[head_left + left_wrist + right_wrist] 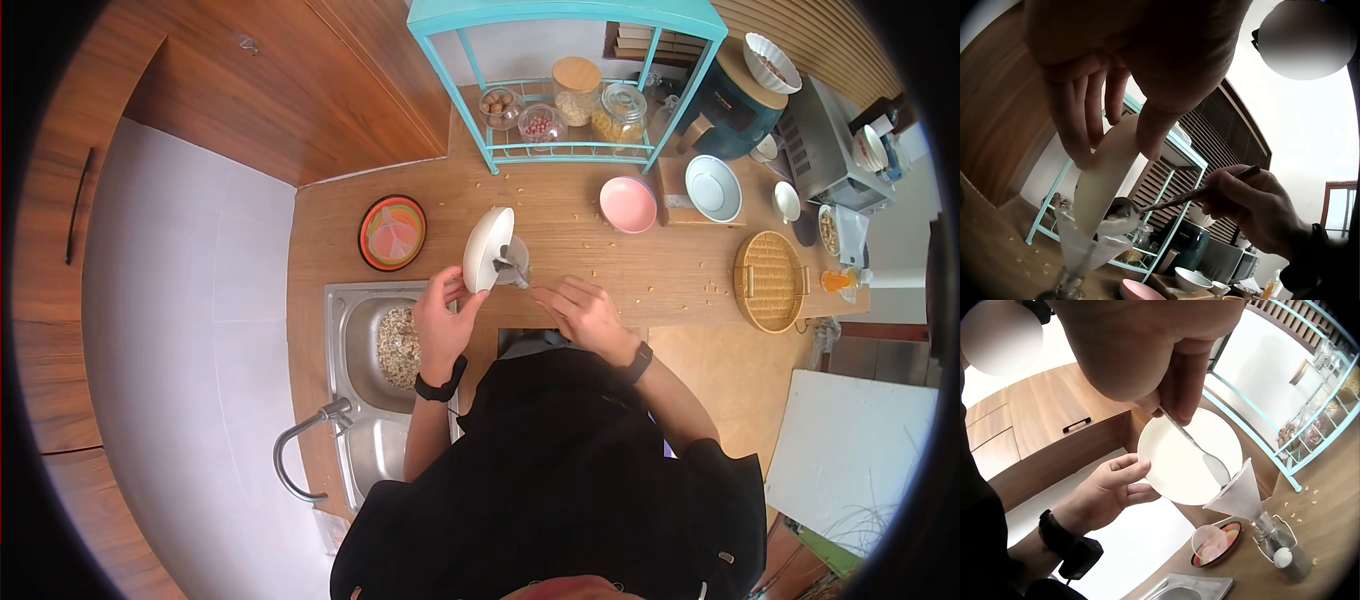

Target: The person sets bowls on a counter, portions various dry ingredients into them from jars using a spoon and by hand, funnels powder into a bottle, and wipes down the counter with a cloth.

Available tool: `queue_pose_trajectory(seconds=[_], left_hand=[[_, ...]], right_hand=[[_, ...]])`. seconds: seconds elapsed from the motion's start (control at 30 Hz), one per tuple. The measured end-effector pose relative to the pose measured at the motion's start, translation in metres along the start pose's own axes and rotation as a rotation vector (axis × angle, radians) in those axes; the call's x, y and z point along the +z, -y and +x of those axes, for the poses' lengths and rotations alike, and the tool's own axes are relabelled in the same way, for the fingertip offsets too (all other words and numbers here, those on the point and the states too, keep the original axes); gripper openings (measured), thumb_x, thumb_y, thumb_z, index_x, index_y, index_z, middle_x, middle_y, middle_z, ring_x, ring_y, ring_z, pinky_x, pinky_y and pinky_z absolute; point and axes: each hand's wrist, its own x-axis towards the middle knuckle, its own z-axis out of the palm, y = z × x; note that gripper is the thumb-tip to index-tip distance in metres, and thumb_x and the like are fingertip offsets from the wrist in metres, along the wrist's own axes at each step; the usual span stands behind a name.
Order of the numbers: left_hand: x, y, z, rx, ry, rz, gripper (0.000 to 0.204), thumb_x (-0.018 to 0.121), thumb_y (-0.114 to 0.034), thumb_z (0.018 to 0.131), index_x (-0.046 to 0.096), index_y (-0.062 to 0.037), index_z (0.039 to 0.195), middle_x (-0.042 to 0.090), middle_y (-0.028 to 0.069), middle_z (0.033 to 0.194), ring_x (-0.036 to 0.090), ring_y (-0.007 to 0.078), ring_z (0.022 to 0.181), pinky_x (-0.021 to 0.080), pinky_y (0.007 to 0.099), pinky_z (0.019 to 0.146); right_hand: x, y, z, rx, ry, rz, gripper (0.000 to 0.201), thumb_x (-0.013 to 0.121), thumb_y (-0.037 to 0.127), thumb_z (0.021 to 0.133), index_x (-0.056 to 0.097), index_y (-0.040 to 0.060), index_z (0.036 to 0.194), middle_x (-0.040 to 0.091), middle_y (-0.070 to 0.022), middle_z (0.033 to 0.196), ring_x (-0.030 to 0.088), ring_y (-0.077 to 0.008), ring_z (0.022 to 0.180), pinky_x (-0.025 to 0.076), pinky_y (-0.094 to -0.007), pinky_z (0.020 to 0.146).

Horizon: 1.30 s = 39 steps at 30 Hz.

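My left hand (447, 318) grips the rim of a white bowl (486, 250), tilted steeply over a translucent funnel (1238, 495). The funnel stands in the neck of a glass bottle (1291, 553) with a wire clasp. In my right hand (590, 318) a metal spoon (1215, 467) is pinched by its handle; its head lies at the bowl's lower edge, by the funnel's mouth. In the left wrist view, the spoon (1124, 212) has something pale in it.
A sink (372, 300) holding a grainy mass is at the left. Beyond it lies a colourful plate (392, 232). A pink bowl (628, 205), a pale blue bowl (713, 188), a woven basket (770, 282) and a turquoise rack (570, 14) holding jars stand around. Small bits are scattered on the counter.
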Motion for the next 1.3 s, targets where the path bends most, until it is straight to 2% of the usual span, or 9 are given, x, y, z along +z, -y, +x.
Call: queue_pose_trajectory(seconds=[0.13, 0.2, 0.63, 0.7, 0.83, 0.93, 1.03, 1.2, 1.3], left_hand=[[0.003, -0.002, -0.001, 0.04, -0.018, 0.038, 0.044, 0.081, -0.001, 0.076, 0.06, 0.0029, 0.115, 0.073, 0.0169, 0.101, 0.073, 0.0223, 0.092, 0.057, 0.0318, 0.081], [0.004, -0.004, 0.0, 0.131, -0.023, 0.115, 0.045, 0.083, -0.009, 0.076, 0.062, -0.0017, 0.114, 0.072, 0.0148, 0.1, 0.073, 0.0253, 0.09, 0.058, 0.0337, 0.077], [0.004, -0.011, -0.001, 0.194, -0.014, 0.173, 0.045, 0.084, -0.01, 0.075, 0.062, -0.0034, 0.114, 0.07, 0.0133, 0.101, 0.073, 0.0247, 0.09, 0.058, 0.0338, 0.076], [0.004, -0.012, 0.0, 0.222, -0.025, 0.207, 0.044, 0.083, -0.005, 0.074, 0.062, 0.0, 0.112, 0.073, 0.0153, 0.098, 0.074, 0.024, 0.09, 0.058, 0.0325, 0.079], [0.005, -0.012, 0.0, 0.201, -0.02, 0.196, 0.044, 0.083, -0.004, 0.074, 0.062, 0.0001, 0.112, 0.073, 0.0156, 0.098, 0.074, 0.0244, 0.09, 0.058, 0.0326, 0.079], [0.006, -0.015, -0.001, 0.196, -0.033, 0.174, 0.043, 0.084, -0.004, 0.074, 0.062, 0.0003, 0.112, 0.073, 0.0157, 0.098, 0.074, 0.0246, 0.089, 0.058, 0.0328, 0.08], [0.007, -0.014, 0.001, 0.169, -0.051, 0.173, 0.043, 0.083, -0.004, 0.074, 0.062, 0.0005, 0.112, 0.073, 0.016, 0.098, 0.074, 0.0242, 0.09, 0.058, 0.0329, 0.08], [0.01, -0.011, 0.002, 0.073, -0.089, 0.036, 0.04, 0.081, -0.004, 0.077, 0.062, 0.0009, 0.112, 0.073, 0.0162, 0.102, 0.073, 0.0227, 0.092, 0.058, 0.0331, 0.08], [0.01, -0.011, 0.007, 0.056, -0.111, 0.005, 0.039, 0.08, -0.003, 0.078, 0.061, 0.0014, 0.112, 0.073, 0.0165, 0.102, 0.073, 0.023, 0.094, 0.058, 0.0336, 0.083]], right_hand=[[0.003, -0.005, -0.001, -0.032, 0.001, -0.1, 0.04, 0.067, 0.0, 0.069, 0.067, 0.0052, 0.108, 0.068, -0.0074, 0.116, 0.067, -0.0238, 0.089, 0.06, -0.0339, 0.071], [0.002, -0.001, -0.003, -0.061, 0.07, -0.089, 0.042, 0.067, 0.0, 0.067, 0.067, 0.0054, 0.108, 0.067, -0.0071, 0.12, 0.067, -0.0225, 0.089, 0.06, -0.0337, 0.07], [-0.006, 0.009, 0.002, -0.108, 0.026, -0.081, 0.037, 0.065, 0.003, 0.073, 0.067, 0.0047, 0.109, 0.068, -0.0081, 0.117, 0.067, -0.0221, 0.094, 0.06, -0.0332, 0.066], [-0.004, 0.004, 0.0, -0.113, 0.088, -0.117, 0.037, 0.065, 0.003, 0.072, 0.067, 0.0055, 0.11, 0.068, -0.0078, 0.117, 0.067, -0.0219, 0.095, 0.06, -0.0333, 0.066], [-0.011, 0.007, -0.002, -0.131, 0.134, -0.069, 0.036, 0.067, 0.004, 0.074, 0.067, 0.006, 0.109, 0.068, -0.0074, 0.118, 0.067, -0.0217, 0.094, 0.06, -0.0331, 0.066], [-0.012, 0.004, 0.003, -0.096, 0.052, -0.055, 0.034, 0.067, 0.004, 0.075, 0.067, 0.0061, 0.109, 0.068, -0.0066, 0.118, 0.067, -0.0219, 0.092, 0.06, -0.0331, 0.066], [-0.007, 0.002, 0.002, -0.107, 0.105, -0.036, 0.033, 0.067, 0.004, 0.074, 0.067, 0.006, 0.108, 0.069, -0.0058, 0.117, 0.067, -0.0216, 0.09, 0.06, -0.0328, 0.067], [-0.001, 0.003, -0.001, -0.13, -0.023, 0.034, 0.033, 0.069, 0.005, 0.074, 0.066, 0.0055, 0.107, 0.069, -0.0059, 0.116, 0.067, -0.0214, 0.088, 0.06, -0.0335, 0.067], [-0.002, 0.001, -0.007, -0.115, 0.0, 0.004, 0.032, 0.069, 0.005, 0.075, 0.066, 0.0056, 0.107, 0.069, -0.0062, 0.114, 0.067, -0.0213, 0.088, 0.06, -0.0331, 0.067]])
